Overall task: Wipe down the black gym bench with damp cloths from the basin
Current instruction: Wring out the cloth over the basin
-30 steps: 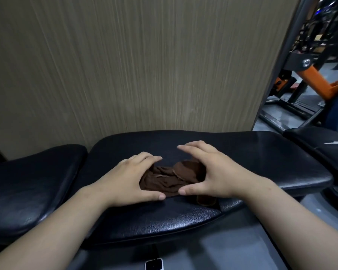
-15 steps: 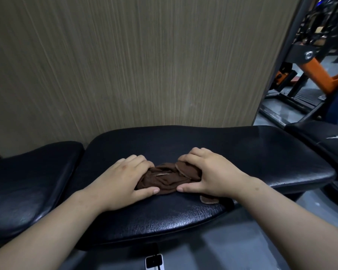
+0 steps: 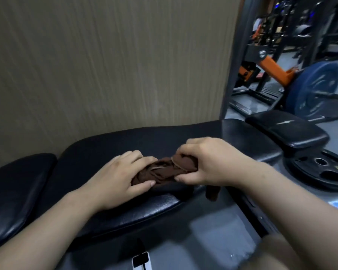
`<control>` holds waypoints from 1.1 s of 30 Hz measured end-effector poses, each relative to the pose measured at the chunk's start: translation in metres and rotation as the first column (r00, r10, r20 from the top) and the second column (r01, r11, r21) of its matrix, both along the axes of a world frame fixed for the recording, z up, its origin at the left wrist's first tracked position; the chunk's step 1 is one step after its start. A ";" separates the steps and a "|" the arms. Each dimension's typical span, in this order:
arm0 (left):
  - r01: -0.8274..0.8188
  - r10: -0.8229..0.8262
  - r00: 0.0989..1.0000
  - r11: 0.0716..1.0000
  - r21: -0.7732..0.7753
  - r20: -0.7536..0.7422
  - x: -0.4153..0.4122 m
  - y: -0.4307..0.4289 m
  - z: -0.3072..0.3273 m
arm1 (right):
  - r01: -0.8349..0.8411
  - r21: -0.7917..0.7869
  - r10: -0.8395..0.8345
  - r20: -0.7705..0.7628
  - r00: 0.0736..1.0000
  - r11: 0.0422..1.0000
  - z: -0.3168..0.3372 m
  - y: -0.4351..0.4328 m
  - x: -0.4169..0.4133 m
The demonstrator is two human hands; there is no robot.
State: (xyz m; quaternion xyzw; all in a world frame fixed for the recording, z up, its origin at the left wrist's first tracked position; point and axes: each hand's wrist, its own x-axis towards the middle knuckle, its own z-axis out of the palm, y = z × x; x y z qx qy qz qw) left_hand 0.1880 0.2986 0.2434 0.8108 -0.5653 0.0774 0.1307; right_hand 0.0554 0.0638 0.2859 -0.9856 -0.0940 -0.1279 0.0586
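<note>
- Lying bunched on the near half of the black bench pad (image 3: pixel 183 137), the brown cloth (image 3: pixel 164 172) sat between the two hands, with its crumpled middle exposed in the gap between them.
- The left hand (image 3: pixel 121 180) covered the cloth's left end: the fingers were bent over the top and the thumb pressed against the near edge, clasping the fabric between them.
- The right hand (image 3: pixel 209 162) gripped the cloth's right end, fingers curled down over a folded ridge and the thumb tip set against its near side.
- A loose tail of the cloth (image 3: pixel 213 191) hung over the pad's front edge, just below the right wrist.
- One second earlier both hands had been spread, with straight fingers framing a wider heap. Half a second earlier they had drawn closer. At this moment the fingers were curled tighter, the cloth was gathered into a narrower roll, and the tail hung lower.
- The view had also swung to the right, bringing a blue weight plate (image 3: pixel 314 88) and a black weight plate (image 3: pixel 320 170) on the floor into sight.
- A wood-grain wall panel (image 3: pixel 105 65) stood directly behind the bench, and a separate seat pad (image 3: pixel 18 188) lay to the left.
</note>
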 end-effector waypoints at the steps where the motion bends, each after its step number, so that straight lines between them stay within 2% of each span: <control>1: 0.031 -0.031 0.999 0.999 -0.021 0.011 -0.007 -0.010 0.005 | 0.017 -0.027 -0.017 0.014 1.000 0.999 0.007 -0.007 -0.013; 6: 0.263 -0.260 0.958 0.965 -0.009 0.120 -0.058 -0.089 0.026 | 0.150 0.001 -0.150 0.077 0.986 0.989 0.019 -0.060 -0.108; 10: 0.476 -0.481 0.856 0.876 0.070 0.190 -0.111 -0.172 0.031 | 0.362 0.062 -0.367 0.112 0.923 0.930 -0.001 -0.100 -0.203; 16: 0.719 -0.755 0.628 0.656 0.229 0.188 -0.209 -0.287 -0.019 | 0.647 0.155 -0.662 0.072 0.746 0.746 -0.072 -0.128 -0.340; 21: 0.798 -0.849 0.528 0.505 0.330 0.022 -0.284 -0.338 -0.100 | 0.813 0.136 -0.821 0.020 0.570 0.567 -0.150 -0.121 -0.418; 26: 0.770 -0.826 0.547 0.430 0.472 -0.139 -0.336 -0.355 -0.175 | 0.884 0.220 -0.894 -0.092 0.439 0.412 -0.241 -0.110 -0.458; 29: 0.767 -0.790 0.563 0.392 0.507 -0.241 -0.356 -0.355 -0.211 | 0.902 0.252 -0.898 -0.185 0.400 0.350 -0.283 -0.103 -0.469; 33: 0.749 -0.728 0.608 0.393 0.533 -0.318 -0.367 -0.354 -0.246 | 0.914 0.281 -0.906 -0.224 0.359 0.292 -0.321 -0.097 -0.477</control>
